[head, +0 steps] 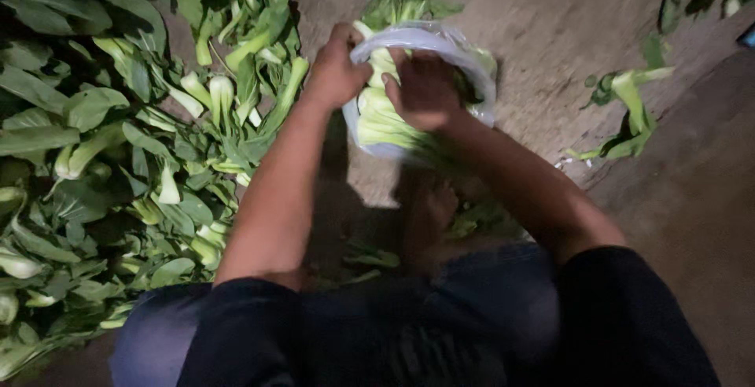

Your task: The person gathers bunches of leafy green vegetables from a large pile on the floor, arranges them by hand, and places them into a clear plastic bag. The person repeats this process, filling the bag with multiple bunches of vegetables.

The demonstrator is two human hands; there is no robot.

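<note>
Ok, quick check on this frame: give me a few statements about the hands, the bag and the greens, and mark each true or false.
1. Both hands are on the clear plastic bag. True: the left hand grips its rim and the right hand presses on the greens in it.
2. The bag is empty. False: it holds a bunch of pale-stemmed leafy greens, with leaves sticking out the far end.
3. The big pile of loose greens lies to the person's right. False: it lies to the left.
4. A few stray greens lie on the ground to the right. True.
5. The right hand holds a knife. False: no tool shows in either hand.
</note>
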